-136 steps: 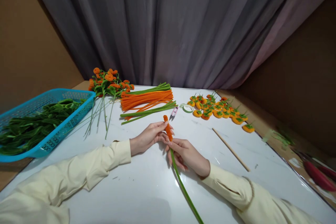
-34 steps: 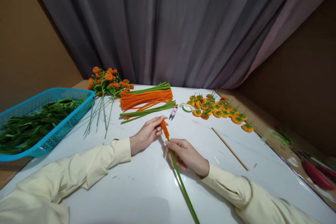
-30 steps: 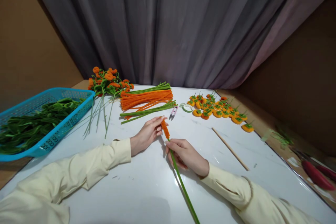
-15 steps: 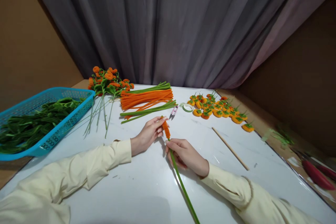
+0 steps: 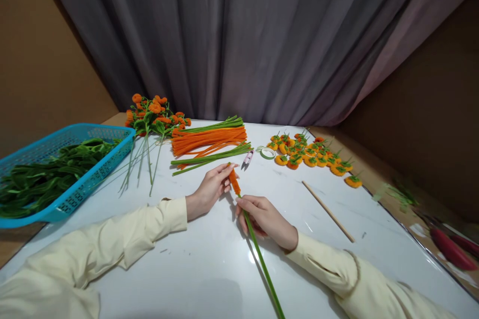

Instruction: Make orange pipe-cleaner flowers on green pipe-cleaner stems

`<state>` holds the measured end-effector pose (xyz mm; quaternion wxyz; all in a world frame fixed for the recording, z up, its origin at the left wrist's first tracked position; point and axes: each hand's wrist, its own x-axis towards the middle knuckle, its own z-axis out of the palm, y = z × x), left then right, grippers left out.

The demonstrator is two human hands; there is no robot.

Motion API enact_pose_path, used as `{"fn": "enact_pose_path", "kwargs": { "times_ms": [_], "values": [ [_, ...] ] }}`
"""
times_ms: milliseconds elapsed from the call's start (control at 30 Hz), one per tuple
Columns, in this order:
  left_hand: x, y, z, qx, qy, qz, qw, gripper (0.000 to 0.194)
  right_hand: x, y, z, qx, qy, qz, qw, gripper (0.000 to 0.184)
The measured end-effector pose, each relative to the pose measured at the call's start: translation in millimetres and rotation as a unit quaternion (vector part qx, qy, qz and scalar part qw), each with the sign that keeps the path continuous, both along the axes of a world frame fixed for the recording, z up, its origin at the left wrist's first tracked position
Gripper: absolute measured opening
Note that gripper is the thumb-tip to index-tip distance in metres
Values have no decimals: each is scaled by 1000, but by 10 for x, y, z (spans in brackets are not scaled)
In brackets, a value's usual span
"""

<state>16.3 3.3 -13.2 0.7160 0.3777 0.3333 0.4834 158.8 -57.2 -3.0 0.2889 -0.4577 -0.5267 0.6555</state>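
- My left hand (image 5: 210,190) has thumb and fingers pinching the upper end of the fuzzy orange piece (image 5: 235,183), its other fingers loosely curled beside it
- My right hand (image 5: 267,218) pinches the green stem (image 5: 261,255) between thumb and forefinger, just below the orange piece, the remaining fingers bent underneath
- The orange piece sits at the stem's tip, tilted between my two sets of fingertips; from there the stem slants down past my right fingers towards me
- Just beyond my left fingertips lie pink-handled snips (image 5: 247,159), blades pointing back at me
- A little farther out from those fingertips are loose green strips (image 5: 211,158), then a bundle of orange strips (image 5: 209,141)
- Ahead of my right fingers is a tape roll (image 5: 268,153), with yellow-orange flower heads (image 5: 310,161) spread to its right
- Right of my right fingers a wooden stick (image 5: 328,212) lies aslant
- Well left of my left fingers stands a blue basket (image 5: 90,196) of green leaves (image 5: 56,172), with orange flowers (image 5: 155,108) just behind its near corner
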Motion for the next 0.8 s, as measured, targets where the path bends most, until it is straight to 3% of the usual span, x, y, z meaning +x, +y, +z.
{"fn": "enact_pose_path", "kwargs": {
  "times_ms": [467,800],
  "values": [
    [53,-63,47,14,32,19,999,32,-19,-10,10,-2,-8,0,1000,33],
    [53,-98,40,33,64,-11,997,30,-11,-5,5,2,-10,5,1000,31]
  ]
}}
